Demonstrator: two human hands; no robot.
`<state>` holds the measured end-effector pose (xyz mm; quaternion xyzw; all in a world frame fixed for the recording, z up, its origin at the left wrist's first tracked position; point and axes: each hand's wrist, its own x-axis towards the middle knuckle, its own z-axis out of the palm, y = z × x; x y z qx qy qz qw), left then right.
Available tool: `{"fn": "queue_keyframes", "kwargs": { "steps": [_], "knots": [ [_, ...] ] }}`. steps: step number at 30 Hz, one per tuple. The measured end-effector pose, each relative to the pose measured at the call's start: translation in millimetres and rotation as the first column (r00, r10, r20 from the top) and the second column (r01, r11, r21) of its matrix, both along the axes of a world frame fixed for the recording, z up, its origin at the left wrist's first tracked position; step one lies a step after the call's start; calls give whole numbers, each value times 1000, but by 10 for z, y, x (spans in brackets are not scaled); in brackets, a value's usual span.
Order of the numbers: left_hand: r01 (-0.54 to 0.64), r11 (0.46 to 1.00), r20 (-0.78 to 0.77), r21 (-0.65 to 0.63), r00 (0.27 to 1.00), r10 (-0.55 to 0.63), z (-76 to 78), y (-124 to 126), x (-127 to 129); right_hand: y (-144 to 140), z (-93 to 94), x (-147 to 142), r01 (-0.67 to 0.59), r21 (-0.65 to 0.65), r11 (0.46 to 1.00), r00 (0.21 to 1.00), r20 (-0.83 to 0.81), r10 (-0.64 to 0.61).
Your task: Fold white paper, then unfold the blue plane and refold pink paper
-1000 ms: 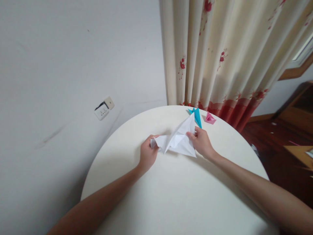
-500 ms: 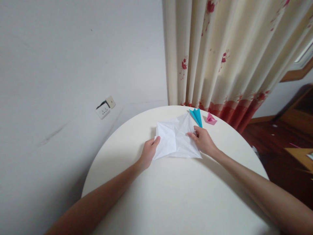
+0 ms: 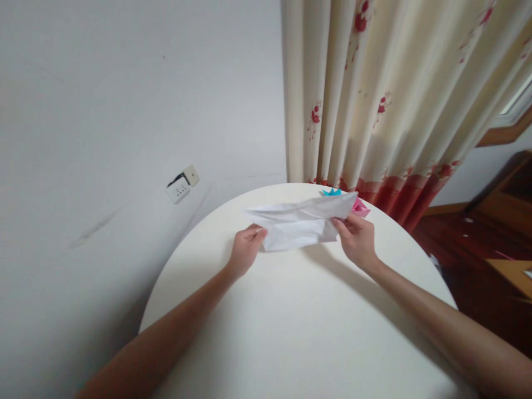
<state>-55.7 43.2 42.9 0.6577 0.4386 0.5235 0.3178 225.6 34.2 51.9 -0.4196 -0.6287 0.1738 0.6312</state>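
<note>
Between my hands is a creased sheet of white paper [image 3: 297, 230], tilted up off the table with its far part bent over. My left hand [image 3: 246, 249] pinches its left edge, thumb on top. On the other side, my right hand [image 3: 356, 238] grips the right edge between thumb and fingers. Behind the sheet, a blue folded paper piece [image 3: 331, 192] shows only its pointed tips. A pink folded paper piece [image 3: 361, 208] lies just beyond my right hand, partly covered by the sheet and the hand.
The round white table [image 3: 291, 332] fills the lower middle. A white wall with a power socket [image 3: 178, 190] stands at the left. A cream curtain [image 3: 349, 111] with red flowers hangs behind the table. At right is a wooden piece of furniture [image 3: 511, 277].
The white paper, spread fairly flat before, is now lifted and tilted, its far part bent over. My right hand has moved slightly right; the sheet now hides most of the blue piece.
</note>
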Motion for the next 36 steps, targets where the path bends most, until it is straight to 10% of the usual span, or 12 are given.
{"fn": "queue_keyframes", "kwargs": {
  "steps": [3, 6, 10, 17, 22, 27, 36],
  "knots": [
    [269, 937, -271, 225, 941, -205, 198, 80, -241, -135, 159, 76, -331, 175, 927, 931, 218, 292],
    [563, 815, -546, 137, 729, -412, 308, 216, -490, -254, 94, 172, -599, 81, 797, 722, 484, 494],
    [447, 889, -677, 99, 685, -269, 250, 273, -438, -341, -284, 255, -691, -203, 693, 489, 575, 656],
    [465, 885, -898, 25, 400, -184, -265, -329, 485, -405, -387, 257, -598, -431, 676, 477, 487, 732],
    [423, 905, -947, 44, 307, -98, -463, -404, 630, -492, -410, -164, -74, -369, 927, 748, 594, 296],
    [317, 947, -948, 59, 315, -46, -511, -218, 743, -343, -677, -460, 168, -366, 915, 557, 801, 219],
    [157, 985, -933, 74, 360, 13, -571, 121, 573, -59, -720, -35, 344, -259, 903, 428, 899, 94]
  ]
}}
